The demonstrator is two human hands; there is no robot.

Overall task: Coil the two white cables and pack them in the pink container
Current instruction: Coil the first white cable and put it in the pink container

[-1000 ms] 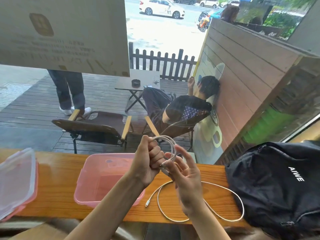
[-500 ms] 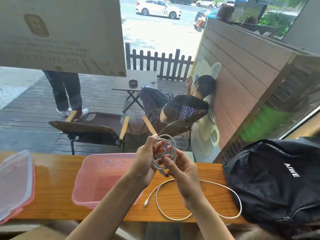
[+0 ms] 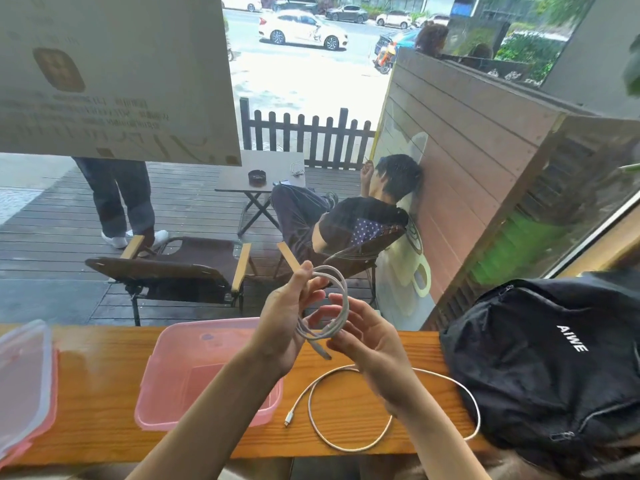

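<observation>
Head view, left hand (image 3: 282,322) and right hand (image 3: 367,341) raised, grips pinching coiled white cable (image 3: 332,306).

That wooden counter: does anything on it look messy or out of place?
Nothing looks damaged or spilled. One white cable sprawls loose on the counter beside the pink container, not yet coiled. The lid lies apart at the far left.
</observation>
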